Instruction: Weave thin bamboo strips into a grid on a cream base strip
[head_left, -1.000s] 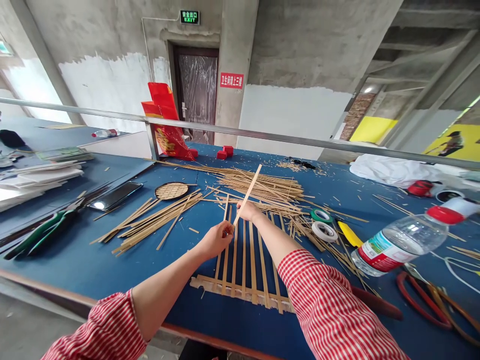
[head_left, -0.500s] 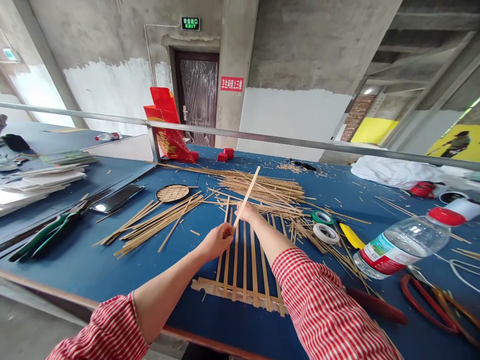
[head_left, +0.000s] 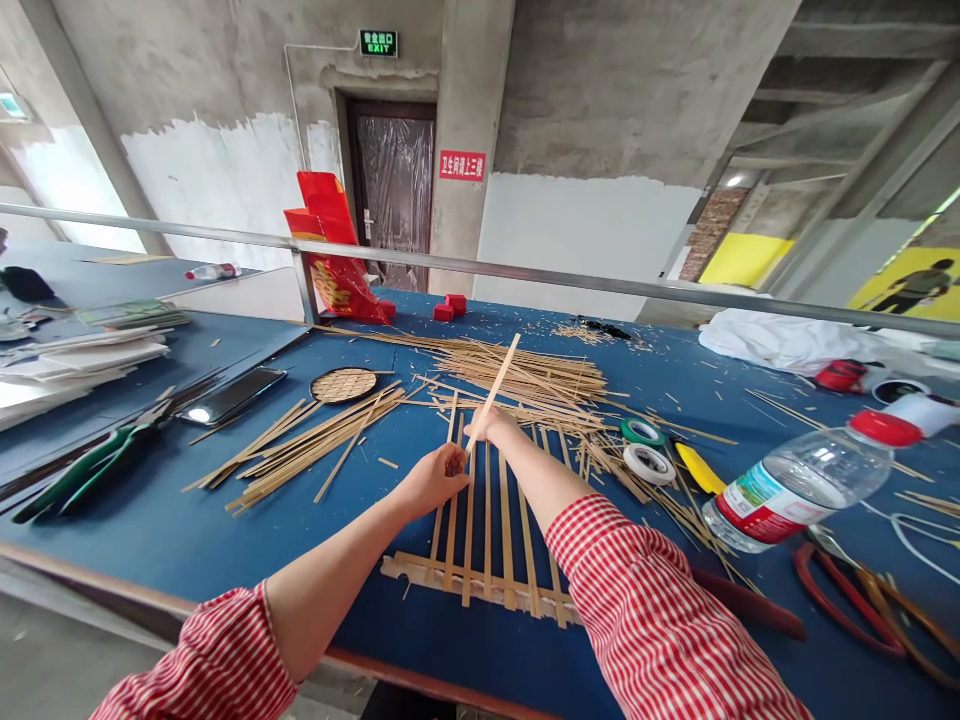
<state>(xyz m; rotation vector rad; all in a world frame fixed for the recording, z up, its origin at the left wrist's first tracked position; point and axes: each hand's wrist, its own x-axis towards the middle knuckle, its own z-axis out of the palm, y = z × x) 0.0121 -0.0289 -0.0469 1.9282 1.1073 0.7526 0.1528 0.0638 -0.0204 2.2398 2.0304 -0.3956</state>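
Observation:
My left hand (head_left: 431,480) is closed in a pinch on the lower end of a pale bamboo strip (head_left: 501,378), which slants up and away from it. Just beyond, my right hand (head_left: 491,425) reaches down among the strips with bent fingers; the held strip passes in front of it, and what its fingertips grip is hidden. Under both hands lies a row of spaced, roughly parallel bamboo strips (head_left: 488,520). Their near ends rest on a crosswise strip of whitish tape (head_left: 420,572). The forearms cover part of this row.
A large pile of strips (head_left: 525,370) lies behind my hands, a smaller bundle (head_left: 322,450) to the left. Green-handled pliers (head_left: 97,470), a phone (head_left: 236,395) and a round woven piece (head_left: 343,385) are left. Tape rolls (head_left: 649,463), a water bottle (head_left: 802,490) and scissors (head_left: 847,600) stand right.
Hardly anything differs. The camera view has shifted slightly, and both hands keep nearly the same place, the strip still in my left hand.

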